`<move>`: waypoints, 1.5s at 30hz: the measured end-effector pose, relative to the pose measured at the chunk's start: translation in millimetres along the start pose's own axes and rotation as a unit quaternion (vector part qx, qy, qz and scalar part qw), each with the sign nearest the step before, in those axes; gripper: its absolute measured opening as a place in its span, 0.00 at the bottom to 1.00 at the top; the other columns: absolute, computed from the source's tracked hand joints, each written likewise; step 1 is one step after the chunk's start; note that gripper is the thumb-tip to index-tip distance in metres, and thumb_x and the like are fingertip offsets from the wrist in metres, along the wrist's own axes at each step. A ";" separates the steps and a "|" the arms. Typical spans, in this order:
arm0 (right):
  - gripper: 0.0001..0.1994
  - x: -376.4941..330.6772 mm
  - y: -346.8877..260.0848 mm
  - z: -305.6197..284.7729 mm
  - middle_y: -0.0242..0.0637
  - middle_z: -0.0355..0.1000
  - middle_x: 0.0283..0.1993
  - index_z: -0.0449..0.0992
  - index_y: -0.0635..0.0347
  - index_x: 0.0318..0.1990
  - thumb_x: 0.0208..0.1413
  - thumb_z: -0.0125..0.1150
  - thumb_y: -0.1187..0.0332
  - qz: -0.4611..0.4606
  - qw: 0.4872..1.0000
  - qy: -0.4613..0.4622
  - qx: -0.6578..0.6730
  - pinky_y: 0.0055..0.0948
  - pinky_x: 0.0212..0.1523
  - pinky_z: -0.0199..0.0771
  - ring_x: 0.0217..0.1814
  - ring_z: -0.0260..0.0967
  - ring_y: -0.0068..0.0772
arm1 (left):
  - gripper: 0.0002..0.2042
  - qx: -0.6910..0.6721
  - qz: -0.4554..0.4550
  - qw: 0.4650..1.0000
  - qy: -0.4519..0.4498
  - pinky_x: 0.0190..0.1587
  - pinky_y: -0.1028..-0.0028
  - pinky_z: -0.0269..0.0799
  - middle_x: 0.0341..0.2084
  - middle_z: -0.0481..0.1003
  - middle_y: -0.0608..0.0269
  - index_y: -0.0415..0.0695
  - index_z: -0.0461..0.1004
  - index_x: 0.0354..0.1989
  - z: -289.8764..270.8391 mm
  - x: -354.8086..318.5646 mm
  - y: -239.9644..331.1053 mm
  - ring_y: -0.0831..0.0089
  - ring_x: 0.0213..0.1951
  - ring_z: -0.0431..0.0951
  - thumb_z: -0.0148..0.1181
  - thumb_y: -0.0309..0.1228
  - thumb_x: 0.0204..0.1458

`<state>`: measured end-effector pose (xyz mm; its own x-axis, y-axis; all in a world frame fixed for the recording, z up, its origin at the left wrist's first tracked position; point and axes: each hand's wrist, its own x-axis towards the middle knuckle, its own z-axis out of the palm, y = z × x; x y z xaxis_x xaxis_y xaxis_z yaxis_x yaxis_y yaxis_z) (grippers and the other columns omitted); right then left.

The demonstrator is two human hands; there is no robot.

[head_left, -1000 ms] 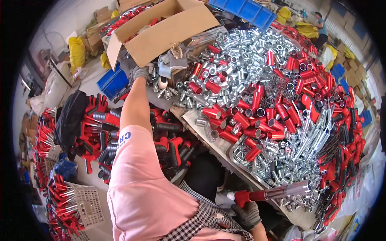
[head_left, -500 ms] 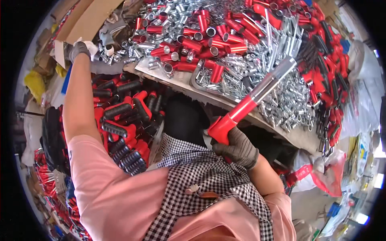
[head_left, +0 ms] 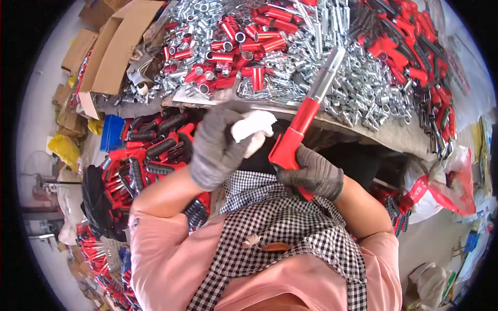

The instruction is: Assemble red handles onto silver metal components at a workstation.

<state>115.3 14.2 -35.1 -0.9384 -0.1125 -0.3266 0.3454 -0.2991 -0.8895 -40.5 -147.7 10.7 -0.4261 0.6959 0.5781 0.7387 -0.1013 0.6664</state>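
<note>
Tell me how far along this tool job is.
Done: nothing in view tells how many are finished. In hand: right hand grips a red tool with a silver barrel; left hand holds a white cloth beside it. Left: heaps of loose metal tubes and red sleeves on the bench.

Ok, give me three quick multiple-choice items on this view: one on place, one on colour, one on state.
1. Where is the cardboard box?
A. upper left of the table
B. lower right
C. on the lap

2. What colour is the handle of the tool?
A. blue
B. red
C. yellow

3. What is the left hand doing?
A. hanging free
B. holding a white piece
C. gripping the box

Answers:
A, it sits by the table's upper left corner.
B, the handle in the right hand is red.
B, the gloved fingers close on the piece.
</note>
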 end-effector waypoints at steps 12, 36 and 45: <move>0.15 -35.6 -16.7 -11.4 0.39 0.74 0.35 0.77 0.54 0.39 0.42 0.67 0.61 -0.124 0.780 0.225 -0.571 0.36 0.38 0.74 0.36 0.73 0.46 | 0.12 -0.360 -0.214 0.897 0.139 0.40 0.78 0.69 0.32 0.74 0.63 0.39 0.68 0.39 69.0 -25.5 11.7 0.80 0.36 0.73 0.58 0.35 0.56; 0.38 -4.1 -14.9 36.4 0.40 0.70 0.41 0.61 0.64 0.57 0.35 0.71 0.64 -0.265 0.887 0.131 0.356 0.39 0.47 0.73 0.43 0.70 0.40 | 0.19 -0.045 0.091 0.987 0.124 0.36 0.68 0.72 0.34 0.75 0.59 0.43 0.74 0.46 75.0 -3.4 17.3 0.62 0.34 0.75 0.65 0.29 0.43; 0.46 -4.5 -5.5 33.0 0.46 0.66 0.54 0.55 0.65 0.62 0.32 0.73 0.63 -0.264 0.899 0.099 0.334 0.40 0.56 0.69 0.54 0.68 0.44 | 0.13 -0.106 0.030 0.986 0.128 0.36 0.70 0.74 0.36 0.75 0.56 0.43 0.77 0.37 76.2 -1.8 24.2 0.63 0.34 0.78 0.68 0.28 0.41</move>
<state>117.7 -14.9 -18.2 -0.9311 0.3640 -0.0235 -0.2870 -0.7707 -0.5688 17.9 -97.2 -10.1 -0.5230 0.4849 0.7010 0.6521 -0.3020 0.6954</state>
